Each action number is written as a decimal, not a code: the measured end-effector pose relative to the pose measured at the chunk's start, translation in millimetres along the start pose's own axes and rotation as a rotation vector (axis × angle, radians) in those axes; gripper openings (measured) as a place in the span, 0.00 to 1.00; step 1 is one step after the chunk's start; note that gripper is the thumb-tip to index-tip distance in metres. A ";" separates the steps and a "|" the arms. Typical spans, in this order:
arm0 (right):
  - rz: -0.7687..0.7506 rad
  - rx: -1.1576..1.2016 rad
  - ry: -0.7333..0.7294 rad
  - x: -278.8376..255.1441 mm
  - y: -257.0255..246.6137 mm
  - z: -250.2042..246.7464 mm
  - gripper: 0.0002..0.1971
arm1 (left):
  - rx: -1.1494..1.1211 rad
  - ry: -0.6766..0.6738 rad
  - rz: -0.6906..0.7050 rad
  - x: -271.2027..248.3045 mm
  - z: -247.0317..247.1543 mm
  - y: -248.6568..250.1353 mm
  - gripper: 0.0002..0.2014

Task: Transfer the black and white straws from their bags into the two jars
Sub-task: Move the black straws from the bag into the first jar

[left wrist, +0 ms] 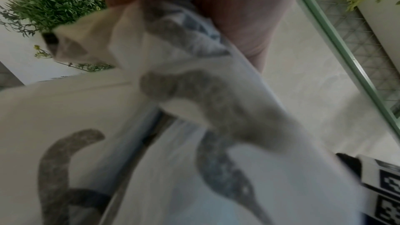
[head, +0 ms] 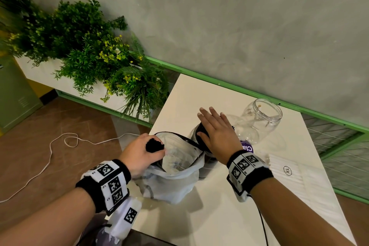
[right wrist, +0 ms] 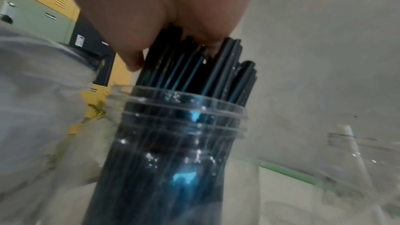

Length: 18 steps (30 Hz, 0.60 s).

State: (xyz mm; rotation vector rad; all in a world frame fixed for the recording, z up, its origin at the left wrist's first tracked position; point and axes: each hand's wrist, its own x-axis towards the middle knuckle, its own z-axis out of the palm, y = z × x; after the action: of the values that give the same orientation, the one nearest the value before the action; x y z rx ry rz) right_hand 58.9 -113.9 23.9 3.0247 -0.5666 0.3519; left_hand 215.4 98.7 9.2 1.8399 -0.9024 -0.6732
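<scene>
While both hands work at the white counter [head: 229,215], the scene reads:
left hand [head: 139,154]: fist curled round a bundle of black straws [head: 154,145], gripping them at the mouth of the plastic bag [head: 175,183]
plastic bag: translucent white with grey print, standing open at 6 o'clock on the counter, just beside the near jar; the left wrist view shows only blurred bag film [left wrist: 194,143] against the palm
right hand [head: 217,132]: flat, fingers straight, palm pressing down on the tops of black straws standing in the near jar [right wrist: 173,143]
near jar: clear, upright, centre of counter, packed with black straws [right wrist: 194,67] poking above the rim
far jar [head: 261,116]: clear, at 1 o'clock from the near jar, apart from it; contents unclear
white straws [head: 295,171]: flat pack at 3 o'clock on the counter
plants [head: 83,46]: green and yellow, 10 o'clock
cord [head: 50,152]: white, on the floor, 9 o'clock
</scene>
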 end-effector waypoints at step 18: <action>0.181 0.073 -0.020 -14.4 21.9 2.4 0.37 | 0.017 -0.015 0.018 4.0 0.8 -2.0 0.20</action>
State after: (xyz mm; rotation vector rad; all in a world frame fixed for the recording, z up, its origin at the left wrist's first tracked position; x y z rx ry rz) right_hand 38.3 -129.5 18.3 3.0566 -0.8509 0.3571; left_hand 217.7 95.6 6.7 1.8415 -0.9361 -0.6711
